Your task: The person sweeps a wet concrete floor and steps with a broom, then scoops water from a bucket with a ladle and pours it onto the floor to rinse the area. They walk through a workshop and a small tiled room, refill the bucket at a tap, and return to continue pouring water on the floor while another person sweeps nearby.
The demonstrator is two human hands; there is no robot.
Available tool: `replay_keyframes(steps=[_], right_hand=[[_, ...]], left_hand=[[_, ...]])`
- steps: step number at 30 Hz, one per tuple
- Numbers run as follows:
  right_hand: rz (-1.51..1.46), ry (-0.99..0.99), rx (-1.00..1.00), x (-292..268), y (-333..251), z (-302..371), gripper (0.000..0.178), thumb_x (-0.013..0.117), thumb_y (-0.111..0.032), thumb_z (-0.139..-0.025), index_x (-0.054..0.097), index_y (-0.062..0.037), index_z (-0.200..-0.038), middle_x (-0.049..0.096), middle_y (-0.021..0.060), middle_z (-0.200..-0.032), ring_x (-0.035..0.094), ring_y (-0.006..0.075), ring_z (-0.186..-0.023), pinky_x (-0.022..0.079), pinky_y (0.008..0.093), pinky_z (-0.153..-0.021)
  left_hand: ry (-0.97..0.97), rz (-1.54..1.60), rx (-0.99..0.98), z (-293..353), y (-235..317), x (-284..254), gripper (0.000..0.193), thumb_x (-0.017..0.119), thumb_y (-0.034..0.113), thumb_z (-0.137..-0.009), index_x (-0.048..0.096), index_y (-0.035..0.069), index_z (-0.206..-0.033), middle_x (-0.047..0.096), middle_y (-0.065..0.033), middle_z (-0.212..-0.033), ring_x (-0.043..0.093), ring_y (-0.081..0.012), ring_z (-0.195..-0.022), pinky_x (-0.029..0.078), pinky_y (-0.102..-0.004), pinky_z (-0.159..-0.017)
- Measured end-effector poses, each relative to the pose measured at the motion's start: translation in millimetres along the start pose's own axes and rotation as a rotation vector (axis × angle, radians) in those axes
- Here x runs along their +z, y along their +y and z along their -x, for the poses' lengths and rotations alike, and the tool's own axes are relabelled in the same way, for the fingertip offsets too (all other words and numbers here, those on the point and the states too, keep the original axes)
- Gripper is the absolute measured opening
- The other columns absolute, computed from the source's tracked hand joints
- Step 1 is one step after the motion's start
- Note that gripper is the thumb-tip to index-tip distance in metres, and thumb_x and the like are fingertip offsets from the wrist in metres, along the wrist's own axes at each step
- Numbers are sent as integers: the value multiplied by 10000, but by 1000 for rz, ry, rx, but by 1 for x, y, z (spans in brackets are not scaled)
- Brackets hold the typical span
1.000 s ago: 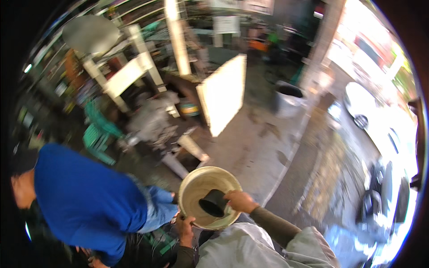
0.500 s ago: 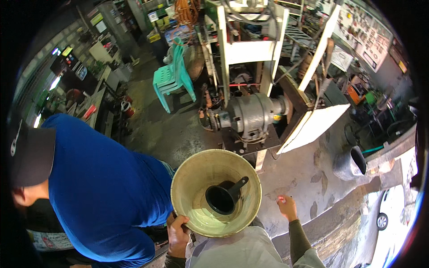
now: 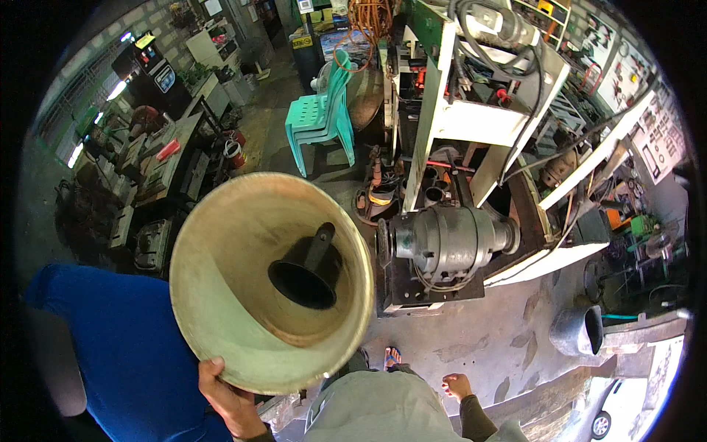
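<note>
My left hand (image 3: 227, 394) grips the near rim of a cream-coloured bucket (image 3: 287, 365), which is raised and tilted in front of me. Its thumb lies over the rim and the other fingers are under the wall. Inside, a black dipper (image 3: 305, 276) with a short handle leans against the bucket's bottom. Over to the right, apart from the bucket, my right hand (image 3: 458, 385) hangs with curled fingers. A small reddish spot shows at its fingertips, too small to name.
A person in a blue shirt (image 3: 132, 353) is close on my left. A large grey electric motor (image 3: 460, 239) stands on a bench ahead, beside a white frame (image 3: 482, 121). Stacked green chairs (image 3: 324, 114) stand farther back. A grey bin (image 3: 578, 330) is at the right.
The bucket has come up closer and to the left in my left hand, and it tilts more. My right hand has dropped lower. The view has turned, and the person in blue sits lower in it.
</note>
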State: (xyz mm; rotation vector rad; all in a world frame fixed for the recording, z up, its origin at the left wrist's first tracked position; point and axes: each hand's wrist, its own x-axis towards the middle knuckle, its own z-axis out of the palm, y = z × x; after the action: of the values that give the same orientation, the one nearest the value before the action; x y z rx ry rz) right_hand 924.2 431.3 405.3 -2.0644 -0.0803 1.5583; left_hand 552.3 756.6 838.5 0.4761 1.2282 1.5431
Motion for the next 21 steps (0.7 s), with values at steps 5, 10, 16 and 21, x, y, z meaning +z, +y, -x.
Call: replay_keyframes(steps=[5,10,16,21], right_hand=[[17,93,-44,17,-56,-17,168,623,-118,-922,729,-23,-1010,721,95,-807,617,167,-560,509,311,-476],[76,85,-193,62,-60,-44,175,648,-156,-862,756,-36,-928,730,96,-787,653,176,-605,517,329,-542],[664,191,-258,140,-74,-64,369,670,-412,-844,785,-101,-1005,757,173,-955,712,413,-906,571,477,-795],[404,162,-116,197,-158,-86,343,640,-401,-861,759,-109,-997,734,152,-935,684,376,-853,548,465,-745]], left_hand=[[-40,52,222,-98,-18,58,355,623,242,-823,666,27,-1101,652,-83,-1084,632,-233,-1019,512,-374,-902],[-62,180,191,-237,-29,122,325,669,176,-803,666,28,-1093,653,-56,-1078,634,-206,-1011,515,-347,-877],[86,146,80,-393,-34,172,348,711,197,-754,653,38,-1059,628,-52,-1057,635,-190,-936,525,-322,-781],[115,56,43,-485,-44,191,311,698,187,-770,645,30,-1034,625,-54,-1047,632,-191,-896,509,-322,-742]])
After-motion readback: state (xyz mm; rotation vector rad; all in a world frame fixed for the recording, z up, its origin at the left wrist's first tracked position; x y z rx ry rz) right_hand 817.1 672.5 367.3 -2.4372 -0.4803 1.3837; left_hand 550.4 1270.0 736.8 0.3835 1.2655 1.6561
